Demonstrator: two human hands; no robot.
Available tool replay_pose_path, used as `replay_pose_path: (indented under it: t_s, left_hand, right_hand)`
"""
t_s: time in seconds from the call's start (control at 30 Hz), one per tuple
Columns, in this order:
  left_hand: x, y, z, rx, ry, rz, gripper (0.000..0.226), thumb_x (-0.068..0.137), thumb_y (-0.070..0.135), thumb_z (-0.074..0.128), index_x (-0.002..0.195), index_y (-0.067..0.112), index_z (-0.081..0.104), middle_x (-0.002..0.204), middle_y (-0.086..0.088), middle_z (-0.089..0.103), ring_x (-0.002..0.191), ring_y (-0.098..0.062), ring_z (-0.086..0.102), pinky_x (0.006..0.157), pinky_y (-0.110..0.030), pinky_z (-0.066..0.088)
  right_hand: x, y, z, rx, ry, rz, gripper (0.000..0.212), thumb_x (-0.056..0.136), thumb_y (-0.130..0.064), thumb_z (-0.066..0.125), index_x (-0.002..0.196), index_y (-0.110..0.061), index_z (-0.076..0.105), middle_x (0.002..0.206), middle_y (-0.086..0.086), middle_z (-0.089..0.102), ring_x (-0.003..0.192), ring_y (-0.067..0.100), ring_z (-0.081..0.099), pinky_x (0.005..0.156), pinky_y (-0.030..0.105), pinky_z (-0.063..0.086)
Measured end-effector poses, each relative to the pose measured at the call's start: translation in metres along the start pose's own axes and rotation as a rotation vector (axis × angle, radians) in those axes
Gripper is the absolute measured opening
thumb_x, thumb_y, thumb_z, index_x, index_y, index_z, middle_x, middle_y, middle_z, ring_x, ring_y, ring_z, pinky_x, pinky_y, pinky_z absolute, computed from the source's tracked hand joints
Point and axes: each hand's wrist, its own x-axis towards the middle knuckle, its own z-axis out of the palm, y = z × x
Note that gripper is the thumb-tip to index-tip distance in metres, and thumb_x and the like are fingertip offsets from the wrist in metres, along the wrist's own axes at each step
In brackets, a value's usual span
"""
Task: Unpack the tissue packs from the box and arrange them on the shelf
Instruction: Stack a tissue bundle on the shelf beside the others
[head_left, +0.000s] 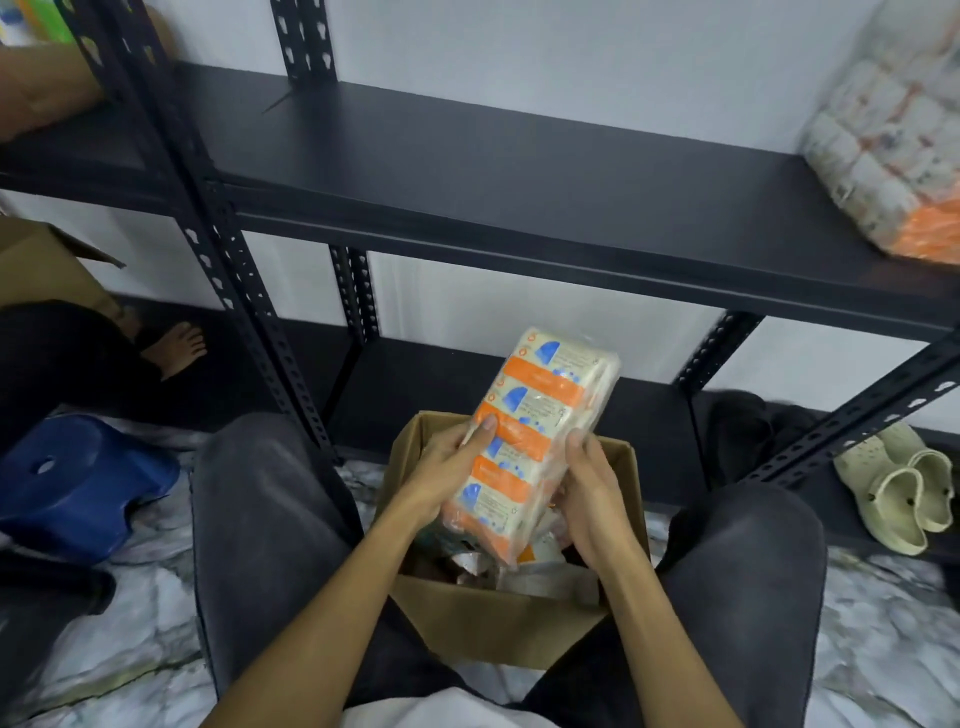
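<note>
Tissue pack (530, 441): long clear-wrapped bundle, cream packets with orange bands and blue drop-like marks, printing too small to read. Held tilted above open cardboard box (498, 613), upper end toward black shelf (493, 171). Left hand (457, 467) grips left side, fingers curled under, thumb pressed on front face. Right hand (592, 493) grips right edge, fingers wrapped round it. Box sits on floor between person's knees, near lower shelf front edge, crumpled wrapping inside. Bigger wrapped tissue bundle (898, 140) at shelf right end, blurred.
</note>
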Motion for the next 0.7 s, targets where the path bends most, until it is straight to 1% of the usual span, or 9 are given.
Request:
replay_pose_path:
  t_s: [0.03, 0.1, 0.17, 0.23, 0.33, 0.4, 0.5, 0.6, 0.7]
  left_hand:
    - [-0.004, 0.009, 0.003, 0.018, 0.001, 0.053, 0.043, 0.093, 0.047, 0.061, 0.117, 0.013, 0.070, 0.095, 0.001, 0.080, 0.087, -0.017, 0.078, 0.070, -0.028, 0.061]
    - [-0.011, 0.028, 0.010, 0.036, -0.007, 0.147, 0.034, 0.098, 0.040, 0.059, 0.117, 0.014, 0.070, 0.095, 0.001, 0.080, 0.086, -0.017, 0.078, 0.069, -0.025, 0.060]
    - [-0.016, 0.051, 0.015, 0.029, -0.034, 0.224, 0.037, 0.097, 0.042, 0.060, 0.121, 0.015, 0.068, 0.104, -0.005, 0.079, 0.094, -0.024, 0.077, 0.076, -0.032, 0.061]
    - [-0.022, 0.078, 0.020, 0.029, -0.057, 0.298, 0.037, 0.097, 0.043, 0.058, 0.124, 0.019, 0.066, 0.110, -0.005, 0.078, 0.098, -0.025, 0.076, 0.080, -0.035, 0.061]
    - [-0.027, 0.124, 0.028, 0.047, -0.113, 0.384, 0.036, 0.101, 0.042, 0.052, 0.131, 0.022, 0.059, 0.114, -0.003, 0.077, 0.101, -0.023, 0.076, 0.080, -0.032, 0.061]
    - [-0.027, 0.155, 0.033, 0.057, -0.149, 0.427, 0.037, 0.104, 0.039, 0.050, 0.137, 0.023, 0.054, 0.119, -0.001, 0.075, 0.106, -0.022, 0.074, 0.084, -0.034, 0.061]
    - [-0.017, 0.195, 0.040, 0.091, -0.178, 0.498, 0.038, 0.106, 0.032, 0.052, 0.143, 0.024, 0.050, 0.127, 0.000, 0.072, 0.113, -0.020, 0.071, 0.094, -0.040, 0.059]
    - [0.001, 0.227, 0.051, 0.199, -0.139, 0.581, 0.036, 0.106, 0.036, 0.052, 0.141, 0.024, 0.051, 0.125, 0.003, 0.072, 0.109, -0.016, 0.073, 0.093, -0.040, 0.060]
    - [0.031, 0.257, 0.062, 0.256, -0.082, 0.551, 0.034, 0.107, 0.040, 0.049, 0.137, 0.024, 0.052, 0.120, 0.003, 0.073, 0.101, -0.014, 0.075, 0.092, -0.043, 0.061]
  right_hand:
    - [-0.005, -0.007, 0.008, -0.045, 0.004, -0.042, 0.070, 0.087, -0.050, 0.070, 0.144, -0.021, 0.043, 0.134, 0.004, 0.065, 0.121, 0.027, 0.066, 0.096, 0.052, 0.055]
    - [-0.012, -0.023, 0.023, -0.133, 0.073, -0.118, 0.070, 0.083, -0.047, 0.077, 0.139, -0.023, 0.043, 0.130, 0.000, 0.067, 0.115, 0.021, 0.069, 0.093, 0.050, 0.057]
    - [-0.014, -0.043, 0.035, -0.169, 0.128, -0.206, 0.060, 0.088, -0.037, 0.074, 0.136, -0.022, 0.043, 0.127, -0.002, 0.068, 0.110, 0.016, 0.071, 0.087, 0.041, 0.061]
    - [-0.014, -0.068, 0.045, -0.156, 0.133, -0.318, 0.054, 0.092, -0.029, 0.070, 0.137, -0.018, 0.042, 0.127, -0.003, 0.067, 0.111, 0.016, 0.070, 0.083, 0.035, 0.061]
    - [-0.009, -0.107, 0.058, -0.118, 0.130, -0.462, 0.055, 0.095, -0.027, 0.067, 0.142, -0.019, 0.039, 0.130, -0.001, 0.065, 0.113, 0.019, 0.069, 0.084, 0.038, 0.061]
    - [0.000, -0.134, 0.065, -0.078, 0.128, -0.516, 0.056, 0.097, -0.027, 0.066, 0.145, -0.020, 0.037, 0.132, 0.000, 0.064, 0.114, 0.020, 0.069, 0.084, 0.037, 0.061]
    - [0.021, -0.177, 0.073, -0.017, 0.151, -0.545, 0.050, 0.098, -0.029, 0.064, 0.142, -0.021, 0.041, 0.128, 0.001, 0.067, 0.108, 0.020, 0.071, 0.080, 0.036, 0.062]
    - [0.051, -0.215, 0.078, -0.040, 0.179, -0.537, 0.039, 0.099, -0.032, 0.063, 0.133, -0.019, 0.051, 0.118, 0.001, 0.072, 0.099, 0.019, 0.075, 0.076, 0.036, 0.062]
    - [0.088, -0.244, 0.077, -0.062, 0.189, -0.473, 0.034, 0.098, -0.033, 0.064, 0.127, -0.016, 0.058, 0.109, 0.003, 0.076, 0.091, 0.021, 0.076, 0.074, 0.039, 0.063]
